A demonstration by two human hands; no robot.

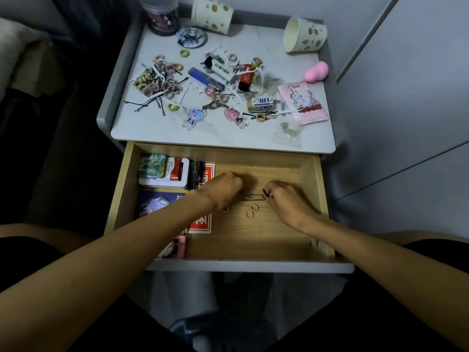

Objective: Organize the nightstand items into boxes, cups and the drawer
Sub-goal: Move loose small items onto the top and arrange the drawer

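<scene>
The drawer (321, 199) stands open under the nightstand top (157, 133), and both hands are inside it, over the bare wood floor of its right half. The right hand (286, 207) pinches one end of some thin black pins (253, 198) between thumb and fingertips. The rest of the pins lie flat on the floor between the two hands. The left hand (223, 190) has its fingers curled down just beside the other end of the pins. Its knuckles hide the fingertips, so I cannot tell if it holds anything. A few small ties (252, 209) lie near the pins, a little closer to the person.

I judge the pins to be very light, stiff and smooth wire, so they probably slip easily and fan apart when several are taken together. It seems best to gather them as one bundle and pinch it at the closed bend with the fingertips. The ties look soft and elastic, so any place on them is good for holding. On the top, a mixed pile (154, 82) of ties and pins is not yet sorted, and a cup (304, 34) lies on its side at the back right.
</scene>
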